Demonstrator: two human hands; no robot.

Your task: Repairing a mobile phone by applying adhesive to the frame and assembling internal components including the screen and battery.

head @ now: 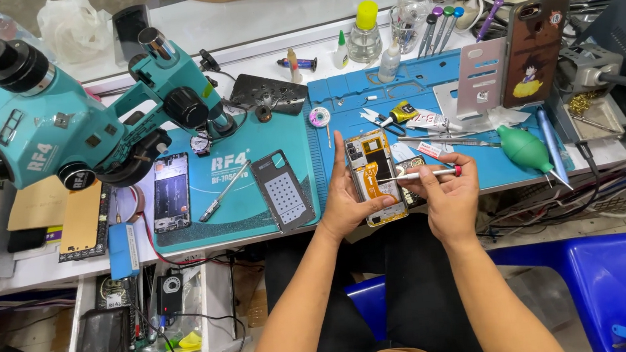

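From the head camera: you're cradling an opened smartphone (pixel 376 177) in your left hand (pixel 347 207), fingers wrapped up its near side, its back cover off and the yellow-framed insides facing you. Your right hand (pixel 449 197) is pinching a slim silver screwdriver (pixel 426 175) with a red end cap, tip lying across the phone's middle. Both hands are closed on their things and working close together, just above the table edge. Just beyond your right hand, a green rubber air blower (pixel 524 148) is lying on the blue work mat (pixel 426 81). Well off past your left hand, a teal microscope (pixel 55 117) is looming over another dismantled phone (pixel 171 191).
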